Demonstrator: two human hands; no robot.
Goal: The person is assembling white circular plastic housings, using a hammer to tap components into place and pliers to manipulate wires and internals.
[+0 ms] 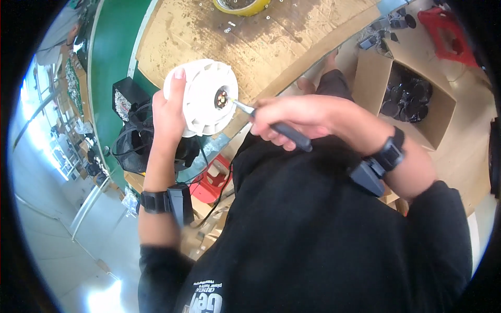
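White round housing (201,110) is held up at the near left part of the cardboard-covered table (297,44), where our left hand (169,112) grips its left side. Our right hand (279,121) is wrapped around a dark-handled tool (293,136), its metal shaft pointing left toward the housing's central opening, where copper-coloured parts (222,98) show. We judge the work at this centre to be under way and unfinished: the inner parts lie exposed, with no cover over them. Whether the tip touches them, or any piece is already fastened, we cannot tell. On the far side, small loose pieces (228,30) lie on the cardboard.
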